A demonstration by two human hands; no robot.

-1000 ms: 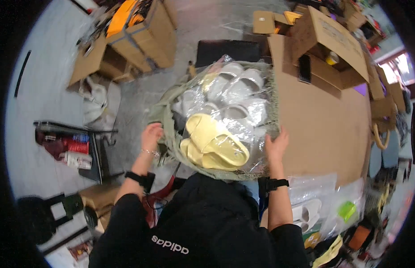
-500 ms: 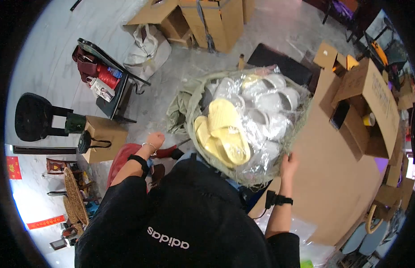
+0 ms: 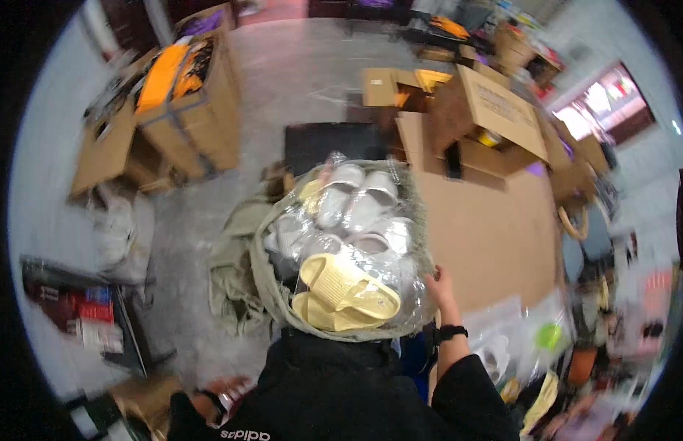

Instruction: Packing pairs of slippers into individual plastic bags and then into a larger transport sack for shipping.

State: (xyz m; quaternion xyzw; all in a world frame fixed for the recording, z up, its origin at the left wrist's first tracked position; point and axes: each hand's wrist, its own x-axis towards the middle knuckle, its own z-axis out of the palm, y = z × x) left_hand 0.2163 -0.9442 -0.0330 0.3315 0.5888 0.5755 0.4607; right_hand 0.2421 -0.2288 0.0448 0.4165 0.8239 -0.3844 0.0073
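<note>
A wide green-grey woven sack (image 3: 262, 246) stands open in front of me, packed with slippers in clear plastic. On top near me lies a pair of pale yellow slippers (image 3: 349, 294). Behind them are several white slippers (image 3: 367, 202), under the shiny wrap. My right hand (image 3: 440, 288) is at the sack's right rim, with its fingers closed on the edge. Low on the left, beside my body, my left hand (image 3: 229, 386) is smeared by motion and apart from the sack. Its fingers cannot be made out.
A brown cardboard-topped table (image 3: 488, 242) lies right of the sack, bearing an open carton (image 3: 495, 110). Bagged slippers (image 3: 495, 356) are at its near end. Tall cartons (image 3: 202, 125) stand far left, and a chair (image 3: 132, 323) with things on it is nearer left.
My view has swung to the right, so the sack sits lower and further left in the picture. My left hand has dropped back beside my body. My right hand stays at the sack's rim.
</note>
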